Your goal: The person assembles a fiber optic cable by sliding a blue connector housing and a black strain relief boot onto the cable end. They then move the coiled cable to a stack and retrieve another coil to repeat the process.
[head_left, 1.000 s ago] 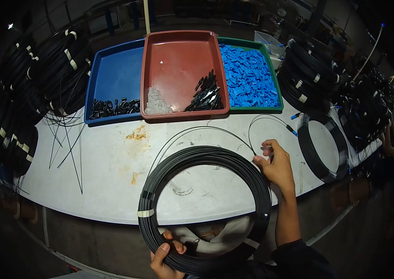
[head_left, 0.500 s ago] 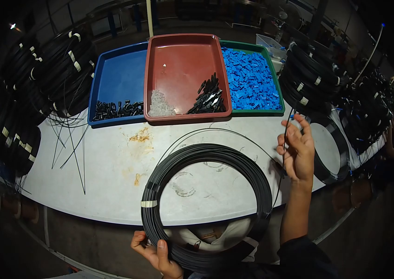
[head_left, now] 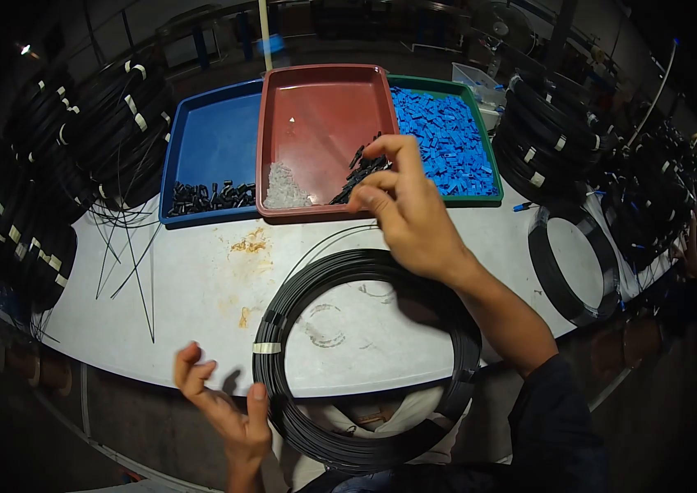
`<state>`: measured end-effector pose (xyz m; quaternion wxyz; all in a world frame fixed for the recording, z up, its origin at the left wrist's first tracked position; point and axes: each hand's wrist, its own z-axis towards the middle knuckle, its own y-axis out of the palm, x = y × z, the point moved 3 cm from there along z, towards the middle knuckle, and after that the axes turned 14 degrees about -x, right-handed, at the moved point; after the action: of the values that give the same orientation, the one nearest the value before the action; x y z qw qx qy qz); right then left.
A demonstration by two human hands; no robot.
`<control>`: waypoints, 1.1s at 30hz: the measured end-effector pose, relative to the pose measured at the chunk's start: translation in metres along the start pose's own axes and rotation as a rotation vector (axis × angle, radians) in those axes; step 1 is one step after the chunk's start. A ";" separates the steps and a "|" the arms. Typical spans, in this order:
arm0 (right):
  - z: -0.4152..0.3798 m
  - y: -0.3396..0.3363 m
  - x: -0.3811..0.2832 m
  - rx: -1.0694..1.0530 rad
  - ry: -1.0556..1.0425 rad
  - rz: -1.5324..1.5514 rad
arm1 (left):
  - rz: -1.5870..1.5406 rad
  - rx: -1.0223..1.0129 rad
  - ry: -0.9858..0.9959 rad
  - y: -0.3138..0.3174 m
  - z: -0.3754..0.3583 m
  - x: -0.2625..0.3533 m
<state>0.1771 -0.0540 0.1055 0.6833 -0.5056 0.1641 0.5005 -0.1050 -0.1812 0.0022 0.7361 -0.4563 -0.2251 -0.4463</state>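
Note:
A coil of thin black cable (head_left: 270,370) rests half on the white table and half over its front edge, bound with a pale tape band (head_left: 266,348). My left hand (head_left: 229,419) is just left of the coil, fingers spread and apart from it. Over the coil's far side, my right hand (head_left: 414,218) reaches to the near edge of the red tray (head_left: 328,99). Its fingers are bent but apart, with nothing visible between them, close to the black slender pieces (head_left: 358,178). A loose cable strand (head_left: 316,243) arcs behind the coil and disappears behind my right hand.
Clear pieces (head_left: 285,189) lie in the red tray. The blue tray (head_left: 213,140) holds black pieces, the green tray (head_left: 492,164) blue ones. Cable coils (head_left: 106,131) are stacked left, more coils (head_left: 550,131) right. A smaller coil (head_left: 542,271) and blue-tipped end (head_left: 523,207) lie right.
My right hand has let go of the cable strand and moved left to the red tray. My left hand has released the coil and shifted left and slightly up.

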 end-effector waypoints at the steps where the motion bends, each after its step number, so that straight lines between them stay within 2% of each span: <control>1: 0.000 0.004 -0.006 -0.094 -0.025 0.039 | 0.256 0.008 0.180 -0.006 0.011 0.003; 2: 0.000 0.008 -0.010 -0.187 -0.049 0.077 | 0.255 0.003 0.180 -0.012 0.023 0.003; 4: 0.000 0.012 -0.005 -0.248 -0.061 0.068 | 0.695 0.138 0.554 -0.019 0.045 0.020; 6: -0.001 0.015 0.005 -0.308 -0.076 0.060 | 0.646 0.062 0.605 -0.013 0.074 0.026; 7: -0.002 0.016 0.011 -0.320 -0.117 0.035 | 0.669 0.047 0.587 -0.009 0.085 0.028; 8: -0.003 0.016 0.016 -0.333 -0.156 0.010 | 0.814 -0.040 0.430 -0.007 0.090 0.029; 10: -0.006 0.009 0.026 -0.347 -0.110 -0.001 | 0.653 -0.229 0.337 0.004 0.110 0.012; 11: -0.006 0.006 0.033 -0.360 -0.087 -0.006 | 0.433 -0.248 0.362 0.012 0.118 0.001; 12: -0.007 0.002 0.039 -0.372 -0.064 -0.012 | 0.432 -0.249 0.363 0.016 0.125 -0.001; 15: -0.011 -0.006 0.049 -0.436 -0.021 -0.084 | 0.626 -0.275 0.606 0.032 0.137 0.005; 16: -0.013 -0.006 0.051 -0.475 -0.017 -0.129 | 0.623 -0.280 0.608 0.036 0.144 0.007; 18: -0.016 -0.005 0.056 -0.457 -0.021 -0.124 | 0.520 -0.604 0.524 0.050 0.157 0.007; 19: -0.016 -0.006 0.059 -0.442 -0.034 -0.127 | 0.500 -0.757 0.395 0.056 0.162 0.004; 20: -0.016 -0.006 0.061 -0.448 -0.043 -0.129 | 0.503 -0.748 0.391 0.059 0.163 0.000; 23: -0.016 -0.013 0.078 -0.353 0.027 -0.086 | 0.176 -0.700 0.459 0.074 0.170 -0.020; 24: -0.016 -0.019 0.089 -0.352 0.028 -0.084 | 0.178 -0.703 0.458 0.075 0.171 -0.018; 26: -0.020 -0.032 0.119 -0.357 0.205 -0.104 | 0.182 -0.687 0.337 0.076 0.174 -0.016; 27: -0.027 -0.037 0.126 -0.363 0.204 -0.104 | 0.171 -0.630 0.411 0.080 0.176 -0.023; 29: -0.044 -0.043 0.138 -0.392 0.219 -0.459 | 0.135 -0.618 0.410 0.085 0.178 -0.031; 31: -0.059 -0.041 0.146 -0.367 0.257 -0.499 | 0.096 -0.614 0.412 0.088 0.178 -0.032; 33: -0.067 -0.042 0.155 -0.342 0.342 -0.522 | 0.058 -0.689 0.270 0.097 0.179 -0.033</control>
<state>0.3011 -0.0304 -0.0145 0.6561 -0.7141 0.0553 0.2375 -0.0241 0.0076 0.0187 0.5747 -0.6206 0.0508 -0.5310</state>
